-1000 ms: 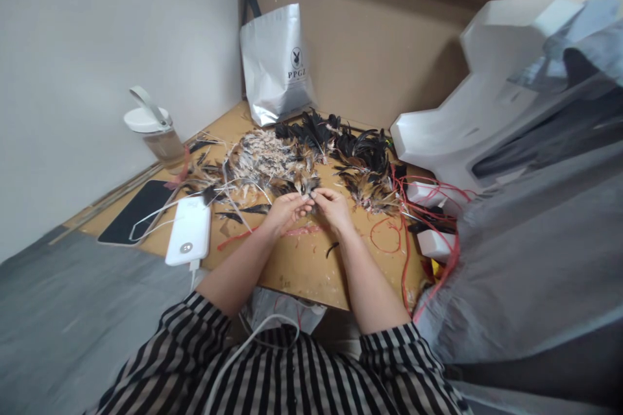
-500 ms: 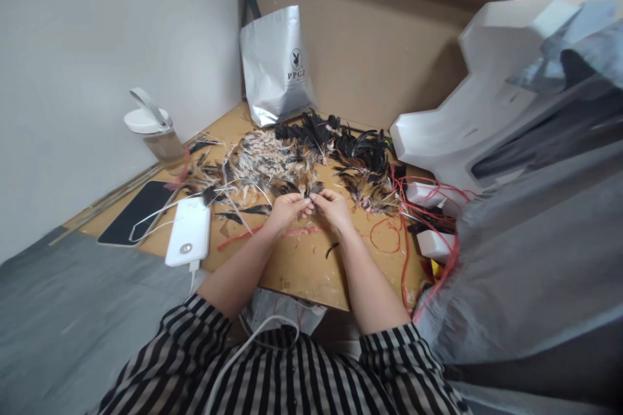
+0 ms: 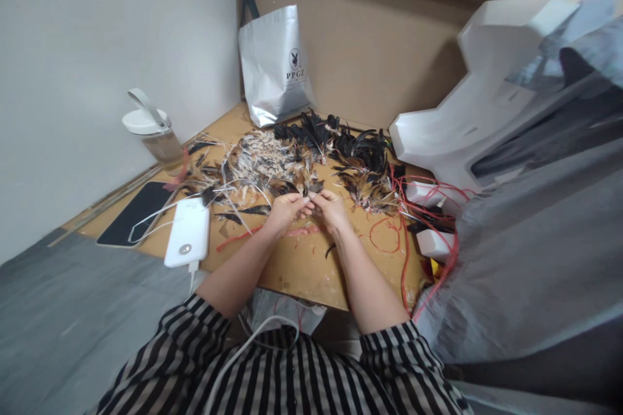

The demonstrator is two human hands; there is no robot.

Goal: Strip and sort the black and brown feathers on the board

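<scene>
My left hand (image 3: 285, 209) and my right hand (image 3: 331, 209) meet fingertip to fingertip over the wooden board (image 3: 302, 266). Both pinch a small bunch of brown and black feathers (image 3: 308, 189) that sticks up between the fingers. Just beyond the hands lies a spread of loose feathers: a pale speckled pile (image 3: 260, 159) to the left, black ones (image 3: 341, 139) at the back, brown-tipped ones (image 3: 370, 191) to the right.
A white power bank (image 3: 188, 232) with a cable and a black tablet (image 3: 136, 214) lie left. A lidded cup (image 3: 154, 133) stands by the wall, a silver bag (image 3: 275, 65) at the back. Red wires (image 3: 413, 220), white foam (image 3: 467, 110) and grey cloth (image 3: 530, 259) crowd the right.
The hands have stayed together in the same spot; only the fingers shift slightly on the feather bunch.
</scene>
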